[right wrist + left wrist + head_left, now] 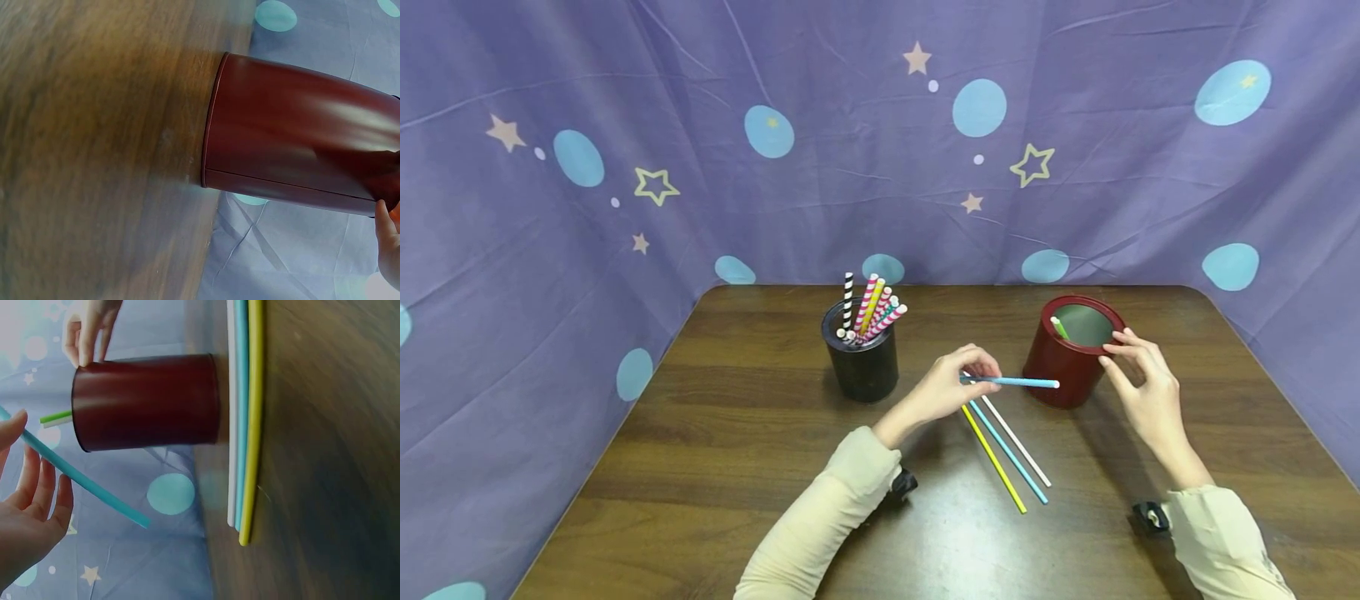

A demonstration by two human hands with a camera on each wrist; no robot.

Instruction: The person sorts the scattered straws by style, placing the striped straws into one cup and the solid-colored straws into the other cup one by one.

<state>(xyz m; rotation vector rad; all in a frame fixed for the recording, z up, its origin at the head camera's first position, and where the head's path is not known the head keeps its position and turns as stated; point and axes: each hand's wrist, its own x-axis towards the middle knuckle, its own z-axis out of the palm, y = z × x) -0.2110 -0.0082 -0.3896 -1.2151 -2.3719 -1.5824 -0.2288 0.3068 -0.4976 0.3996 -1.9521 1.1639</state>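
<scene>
My left hand [951, 387] pinches a light blue paper straw [1026, 382] between thumb and fingers, holding it above the table. In the left wrist view that straw [87, 480] slants past the mouth of a dark red can [147, 403]. At the can's right side, my right hand [1146, 387] grips the rim with fingertips and thumb. Inside the can stand a green straw [1060, 327] and, seen in the left wrist view, a white straw [57, 422]. On the table lie a yellow straw [996, 462], a blue straw [1011, 454] and a white straw [1018, 443] side by side.
A black can [865, 367] with several striped and yellow straws [874, 308] stands left of the red can. The wooden table [715, 450] ends at a purple curtain [865, 150] with stars and blue ovals.
</scene>
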